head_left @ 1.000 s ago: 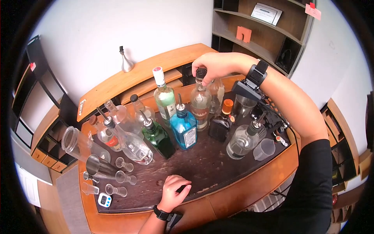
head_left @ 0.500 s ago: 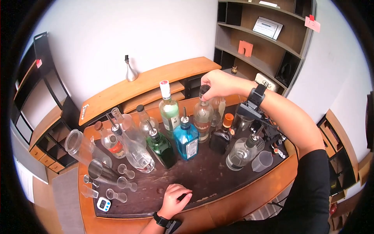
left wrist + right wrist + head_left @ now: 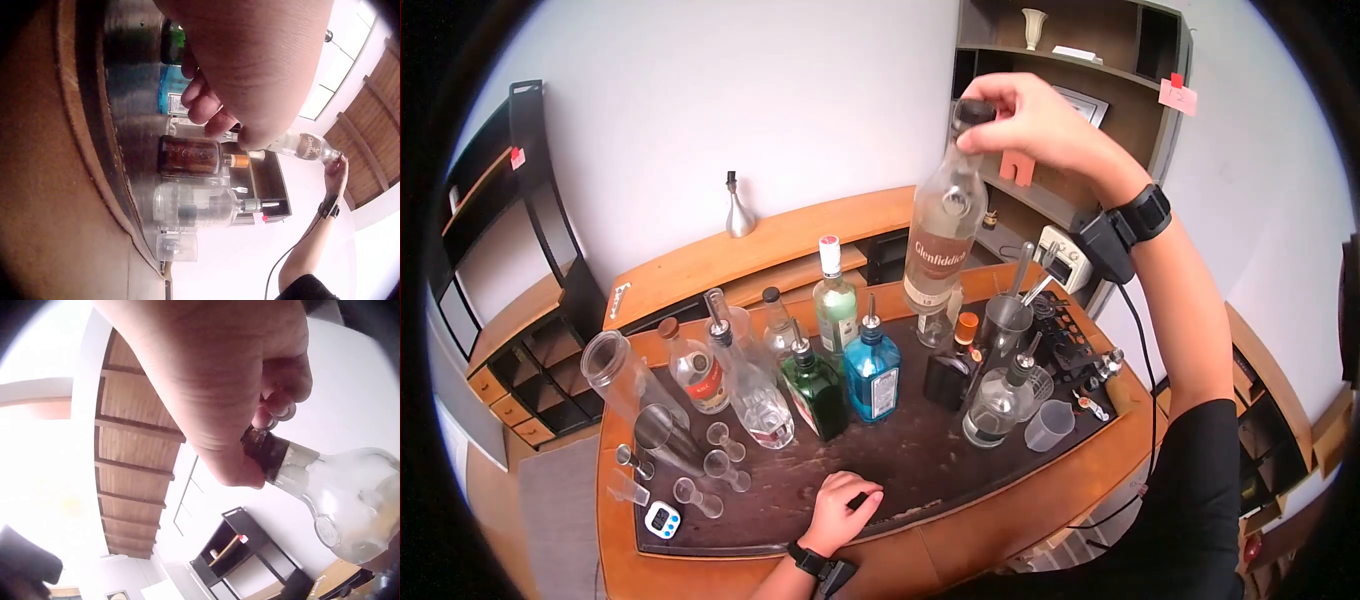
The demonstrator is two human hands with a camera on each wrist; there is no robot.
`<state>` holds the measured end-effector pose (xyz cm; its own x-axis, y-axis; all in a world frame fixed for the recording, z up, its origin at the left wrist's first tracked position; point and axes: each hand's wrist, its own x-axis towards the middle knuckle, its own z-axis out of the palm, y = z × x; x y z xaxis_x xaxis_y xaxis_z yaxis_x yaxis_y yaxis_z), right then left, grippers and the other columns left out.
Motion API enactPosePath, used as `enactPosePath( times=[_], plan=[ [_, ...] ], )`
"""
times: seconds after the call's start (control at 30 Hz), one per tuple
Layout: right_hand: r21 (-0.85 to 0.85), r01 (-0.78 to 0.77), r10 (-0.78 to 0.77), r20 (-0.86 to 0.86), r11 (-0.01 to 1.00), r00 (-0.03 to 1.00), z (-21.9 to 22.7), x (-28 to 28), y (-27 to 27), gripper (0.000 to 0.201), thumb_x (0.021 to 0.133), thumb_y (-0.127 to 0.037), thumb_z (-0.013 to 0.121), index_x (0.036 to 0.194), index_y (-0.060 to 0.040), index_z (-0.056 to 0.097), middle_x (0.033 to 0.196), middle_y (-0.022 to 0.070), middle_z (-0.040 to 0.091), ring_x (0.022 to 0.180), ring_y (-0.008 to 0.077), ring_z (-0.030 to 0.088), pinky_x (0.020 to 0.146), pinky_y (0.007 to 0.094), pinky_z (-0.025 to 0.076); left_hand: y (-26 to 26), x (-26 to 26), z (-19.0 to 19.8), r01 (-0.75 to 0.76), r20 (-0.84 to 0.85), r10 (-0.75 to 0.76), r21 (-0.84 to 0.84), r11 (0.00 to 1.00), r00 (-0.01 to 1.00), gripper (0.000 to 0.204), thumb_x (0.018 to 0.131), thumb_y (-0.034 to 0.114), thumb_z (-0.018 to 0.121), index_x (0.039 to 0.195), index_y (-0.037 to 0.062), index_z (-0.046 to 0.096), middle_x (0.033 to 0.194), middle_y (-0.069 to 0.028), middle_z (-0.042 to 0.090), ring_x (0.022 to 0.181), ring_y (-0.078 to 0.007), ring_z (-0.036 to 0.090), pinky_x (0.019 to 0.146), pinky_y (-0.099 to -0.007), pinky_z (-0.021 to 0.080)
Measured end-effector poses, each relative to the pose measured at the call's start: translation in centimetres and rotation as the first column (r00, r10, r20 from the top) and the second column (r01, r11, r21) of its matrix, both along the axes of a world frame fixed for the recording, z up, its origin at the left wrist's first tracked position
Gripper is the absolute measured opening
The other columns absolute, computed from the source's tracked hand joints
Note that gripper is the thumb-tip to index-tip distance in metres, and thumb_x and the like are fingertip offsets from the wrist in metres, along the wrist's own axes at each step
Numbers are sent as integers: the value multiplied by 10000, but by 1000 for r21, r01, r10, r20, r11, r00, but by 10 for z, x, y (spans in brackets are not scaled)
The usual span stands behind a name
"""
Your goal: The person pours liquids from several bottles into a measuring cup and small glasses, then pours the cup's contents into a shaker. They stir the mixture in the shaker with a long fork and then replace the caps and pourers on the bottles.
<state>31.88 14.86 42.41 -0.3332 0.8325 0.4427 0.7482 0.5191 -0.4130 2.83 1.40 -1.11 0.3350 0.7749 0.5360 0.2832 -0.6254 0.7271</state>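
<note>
My right hand [image 3: 1040,125] pinches the dark cap of a clear Glenfiddich bottle [image 3: 943,235], which hangs upright above the back of the table. In the right wrist view, thumb and fingers of the right hand [image 3: 231,394] close round the neck top of the bottle [image 3: 350,500]. My left hand [image 3: 842,512] rests near the table's front edge, fingers loosely curled, holding nothing. Nearest behind it stand a blue bottle [image 3: 873,375] and a green bottle [image 3: 812,395]. The left wrist view shows the raised bottle [image 3: 303,145] beyond the left hand [image 3: 250,62].
A dark bottle with an orange cap [image 3: 947,375], a clear spouted bottle [image 3: 992,410] and a plastic cup [image 3: 1050,426] stand right. Several bottles, small jiggers [image 3: 698,497], a metal shaker [image 3: 665,438] and a timer [image 3: 662,520] are left. A cable [image 3: 1142,330] hangs by the right arm.
My right hand has lifted the Glenfiddich bottle up and slightly right, off its place among the others. The head view has shifted a little; the left hand stays near the front edge.
</note>
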Motion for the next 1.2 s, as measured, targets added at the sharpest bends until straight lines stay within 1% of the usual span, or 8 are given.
enactPosePath(
  times=[0.03, 0.13, 0.33, 0.43, 0.47, 0.63, 0.77, 1.2],
  plan=[
    [152, -201, 206, -18, 968, 978, -1, 8, 12, 373, 785, -275, 784, 1006, 17, 713, 815, 12, 638, 709, 88, 561, 634, 244, 452, -1, 0, 1, 2, 2, -2, 5, 1000, 1000, 76, 842, 116, 750, 872, 47, 736, 820, -88, 701, 804, -275, 658, 787, -381, 490],
    [129, -216, 229, -96, 968, 969, 4, 6, -4, 307, 813, -275, 778, 933, -4, 696, 772, -13, 599, 664, 55, 500, 589, 226, 395, -4, 1, 6, -51, 54, 53, -50, 997, 997, 77, 843, 94, 746, 898, 46, 721, 833, -90, 712, 813, -279, 670, 774, -385, 498],
    [-176, -409, 333, -344, 896, 878, -45, -19, -44, 170, 865, -206, 748, 908, -48, 702, 738, -45, 610, 566, 10, 393, 487, 204, 278, -4, -3, -2, -140, 185, 172, -173, 975, 968, 156, 875, 70, 722, 1013, 9, 685, 949, -113, 716, 914, -254, 687, 850, -366, 528],
    [-300, -485, 372, -365, 821, 854, -80, -34, -61, 180, 862, -100, 749, 1012, -10, 706, 867, 13, 718, 712, 55, 624, 649, 211, 492, -2, -6, -12, -108, 277, 178, -251, 962, 944, 194, 889, 53, 690, 1076, 3, 676, 924, -102, 706, 895, -227, 679, 847, -355, 523],
    [-325, -513, 398, -360, 794, 844, -92, -37, -63, 224, 845, -67, 768, 1046, 7, 700, 937, 44, 743, 813, 87, 680, 757, 240, 540, -1, -11, -15, -48, 275, 126, -273, 961, 953, 334, 846, 92, 739, 1159, 12, 653, 1009, -108, 714, 978, -236, 676, 910, -360, 511],
    [-305, -514, 416, -332, 802, 847, -147, -67, -93, 208, 786, -121, 820, 908, -37, 674, 730, -34, 641, 661, 59, 555, 616, 248, 466, -8, -9, 6, 57, 127, -47, -82, 995, 991, 1088, 614, 281, 951, 1509, 56, 375, 1394, -145, 576, 1319, -312, 510, 1127, -451, 371],
    [-97, -444, 437, -89, 891, 895, -171, -92, -116, 292, 709, -175, 849, 909, -57, 671, 696, 4, 553, 599, 100, 481, 534, 251, 374, -14, -3, 14, -42, 38, 45, -74, 996, 998, 1095, 634, 347, 955, 1504, 35, 368, 1434, -187, 517, 1328, -340, 495, 1129, -464, 371],
    [-24, -586, 569, -207, 810, 796, -216, -110, -130, 338, 672, -142, 840, 978, -132, 696, 692, 21, 533, 558, 172, 527, 504, 299, 402, 1, -6, -12, -81, 100, 104, -216, 973, 990, 855, 558, 389, 958, 1231, 63, 544, 1262, -163, 561, 1191, -379, 535, 1037, -494, 419]
  ],
)
